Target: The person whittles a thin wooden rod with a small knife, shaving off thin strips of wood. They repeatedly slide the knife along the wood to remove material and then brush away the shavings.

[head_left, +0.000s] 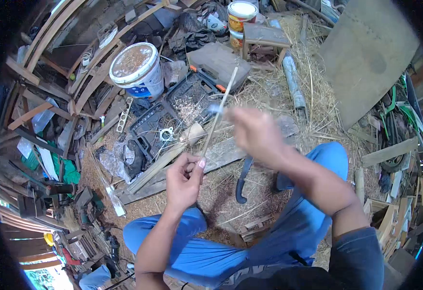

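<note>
My left hand (183,182) is closed round the lower end of a long, thin pale strip of wood or bamboo (230,83), which slants up and away to the right. My right hand (256,129) is smeared by motion beside the strip's middle, its fingers curled. A small bluish, shiny object (215,108) juts from that fist across the strip; blur hides what kind it is. Below the hands, a tool with a black curved handle (241,189) leans by a wooden plank (223,158). A short piece of wood (192,134) lies beyond my left hand.
An open black tool case (148,126) holds shavings and loose parts. Behind it stand a white bucket of shavings (157,81) and a small wooden stool (268,33). A large flat board (372,60) leans at the right. Straw and scrap wood cover the ground.
</note>
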`<state>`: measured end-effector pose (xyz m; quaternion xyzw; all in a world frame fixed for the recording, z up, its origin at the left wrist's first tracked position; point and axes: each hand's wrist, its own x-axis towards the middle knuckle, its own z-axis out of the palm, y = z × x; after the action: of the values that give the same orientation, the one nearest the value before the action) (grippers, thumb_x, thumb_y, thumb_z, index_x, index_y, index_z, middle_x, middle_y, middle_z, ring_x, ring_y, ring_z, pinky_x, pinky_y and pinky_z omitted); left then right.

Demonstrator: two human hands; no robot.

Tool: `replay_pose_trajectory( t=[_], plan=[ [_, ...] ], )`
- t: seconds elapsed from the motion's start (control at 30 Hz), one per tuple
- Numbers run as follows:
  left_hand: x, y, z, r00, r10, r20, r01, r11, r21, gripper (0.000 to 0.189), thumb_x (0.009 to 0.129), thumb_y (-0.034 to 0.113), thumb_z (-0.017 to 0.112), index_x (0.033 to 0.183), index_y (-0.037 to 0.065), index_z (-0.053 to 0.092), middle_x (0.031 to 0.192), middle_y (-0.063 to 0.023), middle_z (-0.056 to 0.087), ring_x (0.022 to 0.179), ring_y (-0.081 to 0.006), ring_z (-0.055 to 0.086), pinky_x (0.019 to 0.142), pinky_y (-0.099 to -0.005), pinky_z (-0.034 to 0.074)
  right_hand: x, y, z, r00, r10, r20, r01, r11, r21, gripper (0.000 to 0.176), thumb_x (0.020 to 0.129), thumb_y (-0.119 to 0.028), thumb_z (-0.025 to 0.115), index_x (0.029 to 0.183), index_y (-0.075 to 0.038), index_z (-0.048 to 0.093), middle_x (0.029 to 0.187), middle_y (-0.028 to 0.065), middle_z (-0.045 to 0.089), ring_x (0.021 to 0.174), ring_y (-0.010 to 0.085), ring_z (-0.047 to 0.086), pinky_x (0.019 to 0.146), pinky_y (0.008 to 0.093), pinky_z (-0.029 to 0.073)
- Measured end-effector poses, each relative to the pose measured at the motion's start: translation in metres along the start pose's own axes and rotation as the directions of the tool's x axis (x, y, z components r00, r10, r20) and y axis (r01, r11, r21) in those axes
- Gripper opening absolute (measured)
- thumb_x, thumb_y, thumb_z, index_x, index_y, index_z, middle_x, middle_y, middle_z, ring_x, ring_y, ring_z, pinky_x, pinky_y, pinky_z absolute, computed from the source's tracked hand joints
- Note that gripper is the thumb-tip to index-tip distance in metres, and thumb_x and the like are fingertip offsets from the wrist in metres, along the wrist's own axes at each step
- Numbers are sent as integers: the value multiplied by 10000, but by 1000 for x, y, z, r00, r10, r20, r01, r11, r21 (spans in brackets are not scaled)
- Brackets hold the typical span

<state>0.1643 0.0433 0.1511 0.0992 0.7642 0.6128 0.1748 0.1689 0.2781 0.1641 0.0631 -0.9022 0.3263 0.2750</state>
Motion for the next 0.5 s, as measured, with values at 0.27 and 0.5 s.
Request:
replay_pose_trajectory(
  t=[0.27, 0.5],
  plan=[
    [0, 1, 4, 999, 40, 6, -40, 998, 51, 100, 995, 108, 630, 968, 13, 616, 611, 37, 531, 520, -36, 440, 476, -228, 321, 44, 37, -20, 976, 172, -134, -177, 984, -28, 122, 879, 11, 607, 982, -32, 657, 868, 197, 695, 767, 373, 692, 643, 447, 530],
    [2, -11, -10, 997, 64, -52, -61, 996, 72, 83, 974, 80, 656, 956, 17, 606, 597, 39, 542, 524, -14, 434, 470, -224, 303, 34, 24, -24, 953, 171, -250, -138, 980, 146, 108, 904, 9, 593, 997, 2, 646, 872, 225, 698, 823, 395, 707, 691, 434, 536]
  ],
)
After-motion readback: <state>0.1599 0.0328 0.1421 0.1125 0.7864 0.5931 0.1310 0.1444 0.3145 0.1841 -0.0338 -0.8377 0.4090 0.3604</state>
